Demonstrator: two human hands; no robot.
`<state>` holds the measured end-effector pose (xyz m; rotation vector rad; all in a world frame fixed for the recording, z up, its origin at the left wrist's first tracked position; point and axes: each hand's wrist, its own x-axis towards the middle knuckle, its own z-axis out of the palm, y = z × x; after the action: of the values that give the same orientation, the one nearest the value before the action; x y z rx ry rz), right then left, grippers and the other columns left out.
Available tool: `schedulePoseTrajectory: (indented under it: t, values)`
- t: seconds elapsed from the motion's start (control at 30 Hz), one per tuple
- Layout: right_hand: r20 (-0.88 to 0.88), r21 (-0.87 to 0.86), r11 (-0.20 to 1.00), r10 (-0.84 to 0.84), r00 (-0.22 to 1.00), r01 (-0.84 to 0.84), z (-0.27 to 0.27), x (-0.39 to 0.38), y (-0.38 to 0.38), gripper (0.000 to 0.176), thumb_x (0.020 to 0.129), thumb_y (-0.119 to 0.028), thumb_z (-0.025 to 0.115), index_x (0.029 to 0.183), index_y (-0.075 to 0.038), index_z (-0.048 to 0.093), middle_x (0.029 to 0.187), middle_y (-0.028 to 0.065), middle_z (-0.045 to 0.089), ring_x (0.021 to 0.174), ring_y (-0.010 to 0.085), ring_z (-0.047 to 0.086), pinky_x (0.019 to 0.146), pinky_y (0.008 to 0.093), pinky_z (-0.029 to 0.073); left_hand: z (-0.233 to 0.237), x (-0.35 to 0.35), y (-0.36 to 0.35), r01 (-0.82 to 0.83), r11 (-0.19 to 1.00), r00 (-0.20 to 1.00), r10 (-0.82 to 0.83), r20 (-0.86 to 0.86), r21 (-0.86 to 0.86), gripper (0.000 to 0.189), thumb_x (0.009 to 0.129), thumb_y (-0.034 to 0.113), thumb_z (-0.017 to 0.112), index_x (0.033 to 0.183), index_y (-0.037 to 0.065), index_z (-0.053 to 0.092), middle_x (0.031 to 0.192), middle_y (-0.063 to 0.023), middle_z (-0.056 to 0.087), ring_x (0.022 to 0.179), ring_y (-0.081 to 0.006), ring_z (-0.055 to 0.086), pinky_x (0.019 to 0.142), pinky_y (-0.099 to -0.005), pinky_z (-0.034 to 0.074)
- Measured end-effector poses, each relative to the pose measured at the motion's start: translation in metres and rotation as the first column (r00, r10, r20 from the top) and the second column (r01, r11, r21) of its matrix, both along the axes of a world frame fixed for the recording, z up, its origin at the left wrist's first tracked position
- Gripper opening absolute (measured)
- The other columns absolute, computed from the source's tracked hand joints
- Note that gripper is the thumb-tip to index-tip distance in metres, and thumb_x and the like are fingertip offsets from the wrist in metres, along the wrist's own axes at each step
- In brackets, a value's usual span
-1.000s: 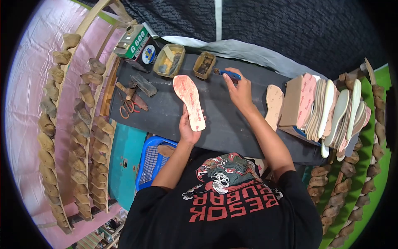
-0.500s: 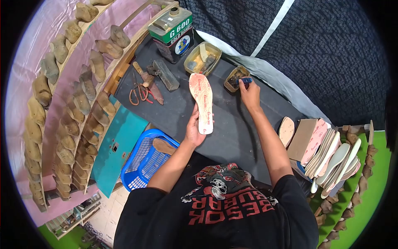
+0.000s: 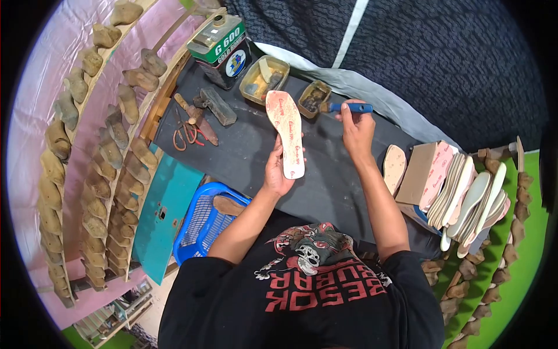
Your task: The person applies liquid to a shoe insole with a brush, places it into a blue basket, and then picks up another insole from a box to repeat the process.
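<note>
My left hand (image 3: 280, 173) grips a shoe insole (image 3: 286, 131) by its narrow lower part, with the printed pinkish face turned up. The fingers go behind the insole, and the thumb lies along its edge. My right hand (image 3: 358, 131) is closed on the blue handle of a brush (image 3: 356, 108), held level. Its head points left, right at the rim of a small tub (image 3: 304, 110) with dark, crusted insides. To the left of that tub is a larger yellowish tub (image 3: 247, 88) holding a pale scraper-like piece and some dark lumps.
A G 600 can (image 3: 221, 49) stands at the back left. Pliers or scissors (image 3: 185, 136), a knife (image 3: 203, 125) and a metal block (image 3: 218, 106) lie below it. A blue basket (image 3: 185, 235) is near my left arm; stacked insoles (image 3: 456, 189) sit right. Shoe lasts (image 3: 96, 209) line racks at left.
My right hand has lifted and tilted the brush away from the small tub, so its blue handle now lies level. The insole stays in my left hand, and the view has shifted slightly.
</note>
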<state>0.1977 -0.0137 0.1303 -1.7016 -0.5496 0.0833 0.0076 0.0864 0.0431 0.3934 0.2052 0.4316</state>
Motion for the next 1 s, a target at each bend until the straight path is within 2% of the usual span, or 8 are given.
schedulePoseTrajectory:
  t: [0.1, 0.23, 0.3, 0.4, 0.47, 0.63, 0.8, 1.0]
  values:
    - [-0.027, 0.065, 0.997, 0.046, 0.999, -0.044, 0.018, -0.033, -0.032, 0.013, 0.104, -0.009, 0.065, 0.11, 0.001, 0.061, 0.091, 0.008, 0.071, 0.076, 0.013, 0.069, 0.07, 0.0279, 0.057, 0.002, 0.01, -0.011, -0.018, 1.0, 1.0, 0.019, -0.011, 0.008, 0.062, 0.106, 0.029, 0.044, 0.166, 0.023, 0.031, 0.153, -0.0055, 0.056, 0.122, -0.0244, 0.063, 0.094, -0.0438, 0.056]
    - [-0.062, 0.181, 0.983, 0.055, 0.997, -0.043, 0.017, -0.059, -0.067, 0.014, 0.101, -0.011, 0.068, 0.104, 0.002, 0.064, 0.087, 0.0081, 0.071, 0.076, 0.0132, 0.072, 0.068, 0.0294, 0.057, 0.013, 0.035, -0.026, -0.049, 0.998, 0.999, 0.05, 0.022, -0.037, 0.059, 0.107, 0.026, 0.043, 0.165, 0.021, 0.033, 0.15, -0.0036, 0.058, 0.124, -0.0259, 0.064, 0.1, -0.0422, 0.054]
    - [0.032, 0.085, 0.996, 0.035, 0.999, -0.038, 0.01, -0.065, -0.084, 0.013, 0.099, -0.011, 0.069, 0.101, 0.001, 0.065, 0.087, 0.0091, 0.071, 0.074, 0.0156, 0.071, 0.067, 0.0311, 0.056, 0.027, 0.043, -0.041, -0.035, 0.997, 0.998, 0.038, 0.041, -0.064, 0.058, 0.107, 0.024, 0.042, 0.164, 0.019, 0.034, 0.149, -0.0045, 0.059, 0.122, -0.0269, 0.065, 0.104, -0.04, 0.052]
    - [0.132, 0.033, 0.999, 0.015, 0.991, -0.02, 0.007, -0.076, -0.105, 0.011, 0.095, -0.009, 0.071, 0.098, 0.0, 0.066, 0.087, 0.0115, 0.071, 0.073, 0.0226, 0.07, 0.067, 0.0341, 0.054, 0.027, 0.052, -0.057, 0.035, 0.996, 0.99, -0.045, 0.13, 0.082, 0.062, 0.107, 0.025, 0.043, 0.166, 0.016, 0.028, 0.153, -0.0047, 0.055, 0.123, -0.0238, 0.062, 0.108, -0.0395, 0.049]
    - [0.132, 0.022, 0.999, 0.024, 0.991, -0.027, 0.008, -0.087, -0.12, 0.011, 0.095, -0.008, 0.071, 0.1, 0.0, 0.065, 0.088, 0.0125, 0.07, 0.074, 0.0247, 0.071, 0.068, 0.0344, 0.054, 0.029, 0.059, -0.063, 0.016, 0.998, 0.994, -0.023, 0.111, 0.063, 0.059, 0.107, 0.025, 0.043, 0.165, 0.018, 0.032, 0.15, -0.0052, 0.058, 0.12, -0.0263, 0.064, 0.105, -0.041, 0.052]
    - [0.394, -0.049, 0.999, 0.004, 0.919, 0.016, 0.031, -0.089, -0.143, 0.016, 0.094, -0.005, 0.071, 0.105, 0.001, 0.062, 0.092, 0.0145, 0.07, 0.078, 0.0285, 0.073, 0.071, 0.0372, 0.056, 0.031, 0.062, -0.08, 0.079, 0.995, 0.988, -0.086, 0.128, 0.055, 0.058, 0.108, 0.026, 0.043, 0.165, 0.021, 0.032, 0.147, -0.0057, 0.06, 0.118, -0.0275, 0.066, 0.1, -0.043, 0.055]
    - [0.409, -0.059, 0.998, 0.015, 0.912, 0.01, 0.034, -0.087, -0.158, 0.016, 0.093, -0.005, 0.071, 0.104, 0.001, 0.062, 0.091, 0.0158, 0.069, 0.077, 0.0325, 0.071, 0.07, 0.0398, 0.056, 0.031, 0.061, -0.096, 0.137, 0.99, 0.975, -0.142, 0.17, 0.041, 0.058, 0.108, 0.028, 0.043, 0.165, 0.024, 0.032, 0.143, -0.0058, 0.062, 0.116, -0.0266, 0.067, 0.093, -0.0445, 0.058]
    - [0.402, -0.063, 0.996, 0.081, 0.912, -0.06, 0.033, -0.116, -0.164, 0.017, 0.09, -0.004, 0.072, 0.104, 0.001, 0.062, 0.089, 0.0156, 0.068, 0.075, 0.0328, 0.07, 0.068, 0.0403, 0.055, 0.033, 0.07, -0.102, 0.054, 0.998, 0.996, -0.056, 0.076, 0.027, 0.058, 0.107, 0.029, 0.043, 0.164, 0.024, 0.033, 0.139, -0.007, 0.063, 0.114, -0.026, 0.068, 0.086, -0.0437, 0.061]
